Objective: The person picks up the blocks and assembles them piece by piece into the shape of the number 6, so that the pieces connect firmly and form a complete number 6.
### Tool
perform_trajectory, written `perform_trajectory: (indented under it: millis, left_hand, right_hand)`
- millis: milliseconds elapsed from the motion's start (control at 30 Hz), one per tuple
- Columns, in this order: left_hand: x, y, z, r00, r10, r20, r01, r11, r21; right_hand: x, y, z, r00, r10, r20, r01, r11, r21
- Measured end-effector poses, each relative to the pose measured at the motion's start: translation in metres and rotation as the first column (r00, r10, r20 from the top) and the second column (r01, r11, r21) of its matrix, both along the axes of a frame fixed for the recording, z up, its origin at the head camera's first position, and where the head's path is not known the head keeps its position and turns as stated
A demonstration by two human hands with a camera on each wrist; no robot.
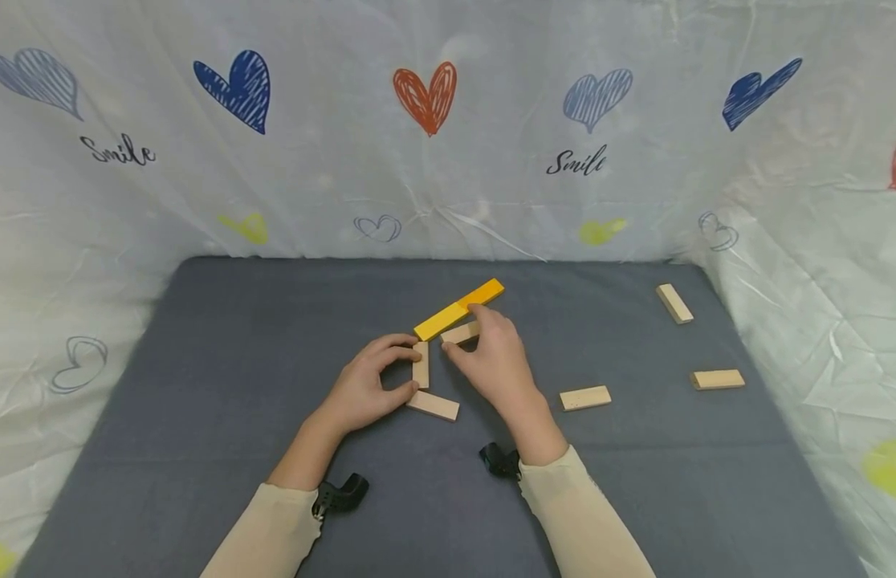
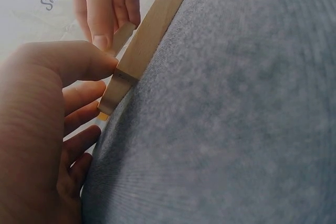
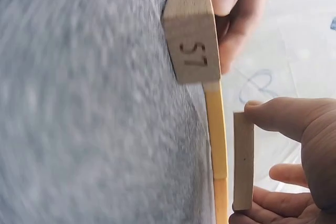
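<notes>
My left hand (image 1: 364, 385) spans a plain wooden block (image 1: 421, 368), thumb near its lower end and fingers at its upper end. A second plain block (image 1: 433, 406) slants away from that lower end, right at the thumb; in the right wrist view a block end (image 3: 193, 51) bears the number 57. My right hand (image 1: 498, 361) pinches another wooden block (image 3: 243, 161) by its two ends, thumb against fingers. That block is just in front of two yellow blocks, one nearer (image 1: 439, 323) and one farther (image 1: 484, 294), lined up end to end on a diagonal.
To the right lie three loose wooden blocks: one near the right forearm (image 1: 585, 398), one by the table's right edge (image 1: 718, 380), one farther back (image 1: 674, 303). A grey cloth (image 1: 238, 321) covers the table. Behind hangs a white sheet (image 1: 491, 32) with printed hearts.
</notes>
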State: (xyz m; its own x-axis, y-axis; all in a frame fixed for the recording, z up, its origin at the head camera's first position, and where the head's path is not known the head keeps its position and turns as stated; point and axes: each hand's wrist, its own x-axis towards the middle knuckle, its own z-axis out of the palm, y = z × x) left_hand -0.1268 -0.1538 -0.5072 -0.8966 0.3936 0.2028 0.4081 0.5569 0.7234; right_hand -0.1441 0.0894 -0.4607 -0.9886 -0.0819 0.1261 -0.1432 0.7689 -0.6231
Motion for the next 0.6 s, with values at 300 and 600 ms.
perform_trajectory:
  millis: [300, 600]
  left_hand:
    - [0.0, 0.002, 0.0, 1.0, -0.009, 0.002, 0.009, 1.0, 0.012]
    - [0.0, 0.001, 0.002, 1.0, -0.01, 0.001, 0.01, 1.0, 0.01]
  right_hand:
    - [0.002, -0.007, -0.006, 1.0, 0.031, 0.0, -0.031, 0.999, 0.015]
    - [0.003, -0.012, -0.011, 0.999, 0.046, -0.01, -0.046, 0.998, 0.034]
